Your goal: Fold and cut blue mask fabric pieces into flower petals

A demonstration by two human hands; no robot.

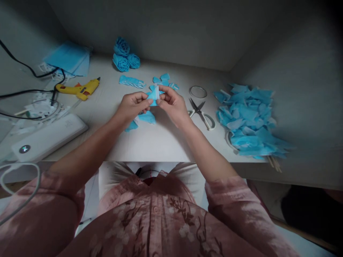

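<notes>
Between my two hands, above the middle of the table, is a small blue fabric piece [153, 95] with a pale folded edge. My left hand [134, 105] pinches its left side, and my right hand [173, 103] pinches the right side near the pale strip. Under and in front of my left hand lie loose blue cut pieces [147, 117]. Just beyond my fingers rest more small blue pieces [161, 79] and a pleated blue strip [131, 81]. White-handled scissors [199, 112] lie with blades apart, right of my right hand.
A yellow glue gun [83, 89], a white power bank [50, 137] and blue face masks [69, 57] are on the left. Several blue fabric flowers [122, 53] stand at the back. A wire ring [198, 91] lies behind the scissors; a heap of blue pieces [249, 114] is at right.
</notes>
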